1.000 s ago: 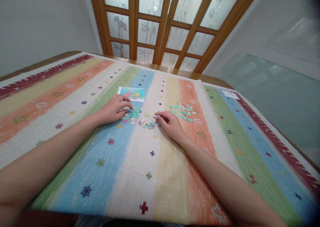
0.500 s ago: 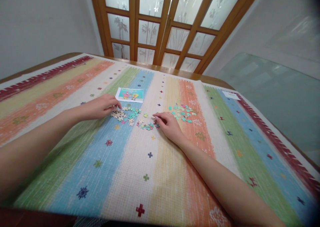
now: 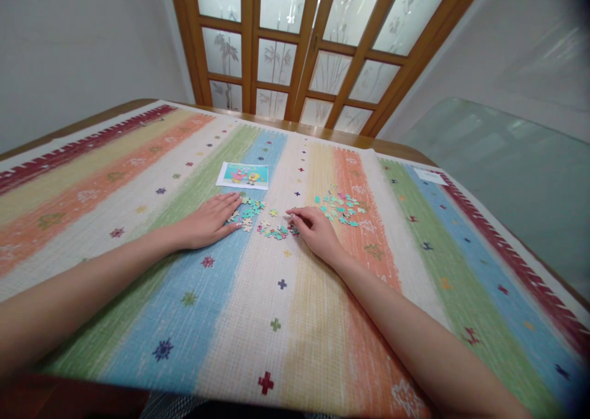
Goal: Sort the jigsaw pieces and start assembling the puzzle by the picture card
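Small loose jigsaw pieces lie in three clusters on a striped cloth: a left cluster (image 3: 246, 213), a middle cluster (image 3: 274, 230) and a mostly teal right cluster (image 3: 338, 207). My left hand (image 3: 209, 221) lies flat, palm down, fingers stretched out, covering part of the left cluster. My right hand (image 3: 313, 228) rests at the right end of the middle cluster with fingers curled and fingertips pressed on pieces; I cannot make out what they pinch. A small cartoon picture card (image 3: 243, 175) lies just beyond the left hand.
The striped cloth (image 3: 276, 321) covers a wooden table (image 3: 322, 133). A small white label (image 3: 430, 176) lies near the cloth's far right edge. A glass tabletop (image 3: 507, 179) adjoins on the right. Wooden doors with frosted panes (image 3: 299, 44) stand behind.
My left hand went left with fingers pinched near beige pieces, then came back right and flattened over them. My right hand stayed at the middle cluster.
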### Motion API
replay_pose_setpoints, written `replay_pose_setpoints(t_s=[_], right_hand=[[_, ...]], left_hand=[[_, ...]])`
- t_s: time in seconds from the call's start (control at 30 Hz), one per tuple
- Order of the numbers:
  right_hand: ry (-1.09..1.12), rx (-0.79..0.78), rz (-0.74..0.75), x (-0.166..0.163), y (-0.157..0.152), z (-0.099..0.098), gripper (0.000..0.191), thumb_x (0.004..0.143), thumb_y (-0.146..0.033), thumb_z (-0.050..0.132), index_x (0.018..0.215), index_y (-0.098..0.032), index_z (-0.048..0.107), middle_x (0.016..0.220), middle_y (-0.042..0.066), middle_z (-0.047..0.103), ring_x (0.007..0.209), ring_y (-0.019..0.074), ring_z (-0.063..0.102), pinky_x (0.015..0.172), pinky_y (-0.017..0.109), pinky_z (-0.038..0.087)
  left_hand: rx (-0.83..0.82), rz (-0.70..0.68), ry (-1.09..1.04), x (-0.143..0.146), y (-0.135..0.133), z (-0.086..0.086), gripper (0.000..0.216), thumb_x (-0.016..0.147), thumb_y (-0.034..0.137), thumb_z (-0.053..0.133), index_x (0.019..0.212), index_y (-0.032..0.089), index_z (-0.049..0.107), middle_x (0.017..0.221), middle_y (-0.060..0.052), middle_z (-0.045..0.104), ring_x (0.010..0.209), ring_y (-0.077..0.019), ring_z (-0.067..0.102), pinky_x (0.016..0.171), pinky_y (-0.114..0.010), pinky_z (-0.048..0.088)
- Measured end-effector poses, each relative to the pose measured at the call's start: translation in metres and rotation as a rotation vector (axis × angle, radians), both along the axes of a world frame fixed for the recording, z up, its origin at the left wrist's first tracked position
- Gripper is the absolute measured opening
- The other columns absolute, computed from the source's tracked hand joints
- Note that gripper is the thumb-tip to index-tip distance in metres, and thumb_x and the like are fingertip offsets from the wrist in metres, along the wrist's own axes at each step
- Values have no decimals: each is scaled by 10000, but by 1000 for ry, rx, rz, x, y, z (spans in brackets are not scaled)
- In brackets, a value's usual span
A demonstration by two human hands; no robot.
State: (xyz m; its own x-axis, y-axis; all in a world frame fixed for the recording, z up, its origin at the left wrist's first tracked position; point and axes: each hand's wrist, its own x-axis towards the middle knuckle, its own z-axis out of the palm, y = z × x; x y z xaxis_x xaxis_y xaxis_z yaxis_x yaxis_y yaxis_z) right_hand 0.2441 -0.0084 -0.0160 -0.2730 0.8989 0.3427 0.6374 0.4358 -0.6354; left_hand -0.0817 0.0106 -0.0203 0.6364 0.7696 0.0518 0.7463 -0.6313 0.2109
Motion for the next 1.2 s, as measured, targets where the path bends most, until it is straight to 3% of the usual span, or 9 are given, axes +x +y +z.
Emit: replay_pose_setpoints(t_s=[0.2, 0.33, 0.43, 0.53, 0.67, 0.73, 0.9, 1.2], right_hand=[[1, -7, -10, 0, -1, 0, 229, 946, -252, 539, 1035, -243, 749, 945, 57, 759, 932, 225, 650, 890, 393, 460], [-2, -6, -18, 0, 0, -2, 228, 947, -252, 541, 1044, -234, 747, 946, 58, 757, 929, 221, 648, 889, 387, 464], [13, -4, -19, 1, 1, -3, 220, 944, -255, 549, 1034, -232, 749, 945, 59, 757, 926, 220, 649, 882, 383, 468], [24, -3, -13, 2, 2, -4, 221, 944, -255, 548, 1032, -232, 749, 943, 59, 756, 930, 222, 649, 880, 385, 468], [15, -10, -13, 2, 1, -2, 225, 942, -253, 543, 1029, -229, 749, 949, 61, 757, 934, 224, 651, 881, 387, 465], [14, -9, -14, 1, 0, -1, 229, 940, -252, 540, 1028, -225, 749, 952, 65, 758, 933, 225, 652, 883, 388, 464], [36, -12, -27, 0, -1, 0, 229, 925, -249, 546, 1023, -219, 751, 921, 63, 757, 911, 229, 650, 866, 392, 465], [70, -31, -35, 0, 0, -1, 232, 920, -258, 544, 1022, -220, 749, 917, 64, 758, 902, 228, 650, 864, 403, 475]], left_hand=[[-37, -6, -45, 41, 2, 6, 733, 1019, 557, 290, 1561, 67, 229, 1644, -202, 204, 1532, -304, 192, 1247, -463, 166], [-91, 48, -193, 57, 8, 8, 883, 942, 617, 452, 1576, 77, 159, 1648, -212, 183, 1533, -333, 172, 1251, -484, 178], [-144, 81, -374, 49, 16, 8, 950, 878, 617, 580, 1592, 178, 131, 1654, -171, 189, 1528, -341, 184, 1246, -509, 203], [-135, 29, -431, 28, 20, 10, 838, 876, 554, 627, 1560, 262, 243, 1634, -134, 252, 1509, -332, 239, 1237, -532, 216], [-43, -40, -390, 4, 14, 18, 384, 944, 429, 556, 1278, 238, 565, 1507, -120, 429, 1422, -313, 379, 1184, -549, 296], [6, -60, -370, -1, 12, 22, 255, 963, 374, 518, 1141, 226, 624, 1433, -115, 488, 1373, -297, 427, 1158, -544, 323], [99, -92, -288, -1, 13, 22, 257, 966, 339, 521, 1158, 235, 656, 1415, -119, 500, 1349, -289, 437, 1139, -542, 331], [113, -66, -292, 0, 18, 11, 291, 998, 429, 500, 1116, 243, 691, 1329, -112, 568, 1300, -275, 486, 1113, -511, 368]])
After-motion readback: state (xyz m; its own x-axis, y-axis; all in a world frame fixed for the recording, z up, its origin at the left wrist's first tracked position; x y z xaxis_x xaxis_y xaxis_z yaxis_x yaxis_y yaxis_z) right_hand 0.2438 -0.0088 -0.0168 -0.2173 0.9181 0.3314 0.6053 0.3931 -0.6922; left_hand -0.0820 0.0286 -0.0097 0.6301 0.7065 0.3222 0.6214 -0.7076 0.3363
